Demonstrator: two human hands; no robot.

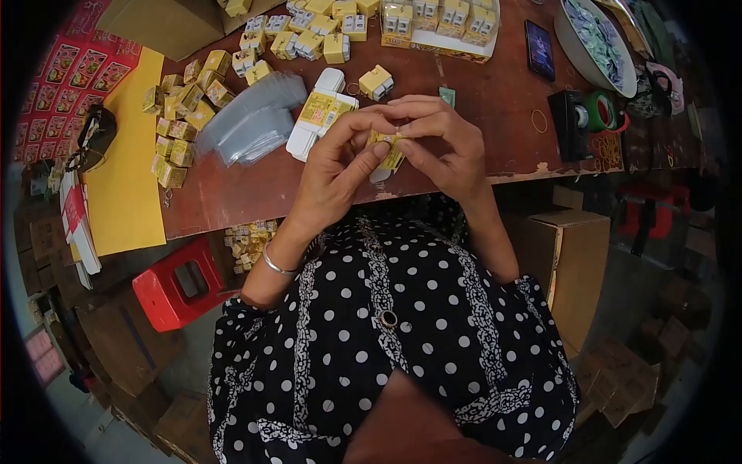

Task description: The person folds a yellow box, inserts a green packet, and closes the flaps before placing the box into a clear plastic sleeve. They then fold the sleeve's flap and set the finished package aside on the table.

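Note:
Near the table's front edge, my left hand (334, 172) and my right hand (452, 151) meet with fingers pinched on a small yellow carton (393, 159). The fingers cover much of it, and a pale flap shows below. Left of the hands lies an unfolded yellow-and-white carton (323, 116). Beyond the fingers sits a small yellow-and-white block with a ring (376, 82). A stack of clear plastic bags (251, 120) lies further left, beside a pile of small yellow boxes (182, 152).
Several yellow-and-white blocks (309, 45) cover the back of the brown table (495, 100). A display box (438, 48), phone (539, 51), bowl of small packets (576, 54) and tape dispenser (570, 125) stand there too. A red stool (176, 284) and cardboard box (580, 263) are below.

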